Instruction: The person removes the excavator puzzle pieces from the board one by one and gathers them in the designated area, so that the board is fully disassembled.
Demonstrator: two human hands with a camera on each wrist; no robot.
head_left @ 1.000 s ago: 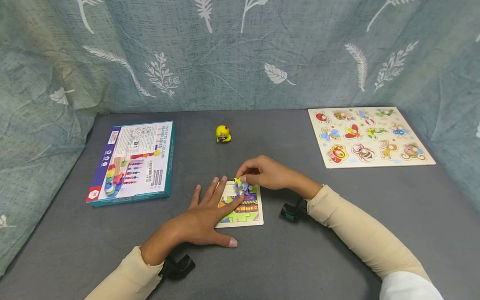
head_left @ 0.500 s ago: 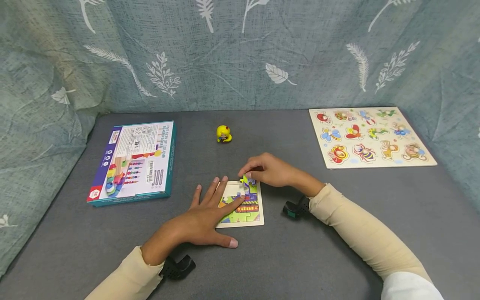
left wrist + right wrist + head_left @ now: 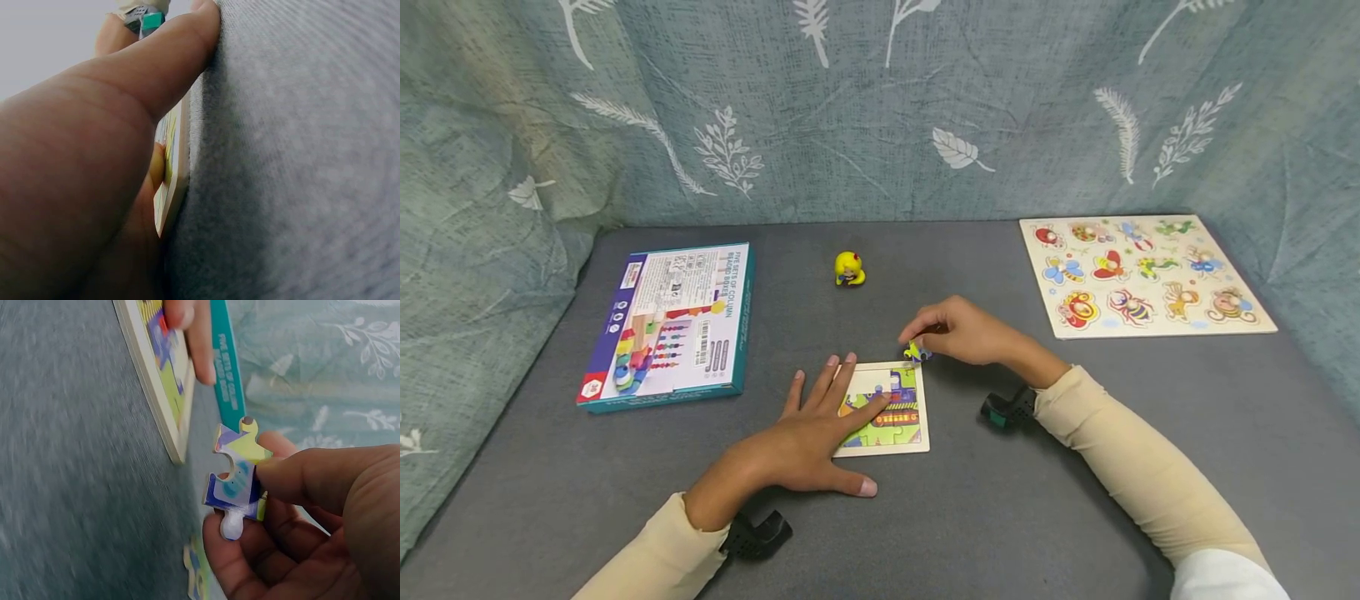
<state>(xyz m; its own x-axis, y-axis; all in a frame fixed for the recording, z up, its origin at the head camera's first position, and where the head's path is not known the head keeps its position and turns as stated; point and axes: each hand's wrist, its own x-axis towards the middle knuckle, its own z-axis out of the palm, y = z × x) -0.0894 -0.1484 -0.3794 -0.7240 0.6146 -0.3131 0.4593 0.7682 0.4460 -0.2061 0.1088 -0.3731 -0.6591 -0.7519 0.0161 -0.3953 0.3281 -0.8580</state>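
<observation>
In the head view, my left hand (image 3: 808,437) lies with fingers spread over the left side of a small wooden jigsaw board (image 3: 887,451). Its index finger reaches onto the picture of a vehicle. A bare patch shows in the board's upper part. My right hand (image 3: 962,333) pinches a puzzle piece (image 3: 234,481) between thumb and fingers, just past the board's far right corner. Purple, yellow and pale blue colour the piece, and it has rounded knobs. Below that hand in the right wrist view, another piece (image 3: 195,569) is partly hidden.
On the left lies a boxed bead toy (image 3: 662,321). A small yellow-haired figurine (image 3: 849,268) stands behind the board. At the back right is a larger wooden board with insect pictures (image 3: 1150,279). A patterned curtain (image 3: 850,108) borders the grey tabletop (image 3: 925,533).
My right hand has carried the puzzle piece from above the board's upper middle, right and away, past its far right corner. The left hand stays in place.
</observation>
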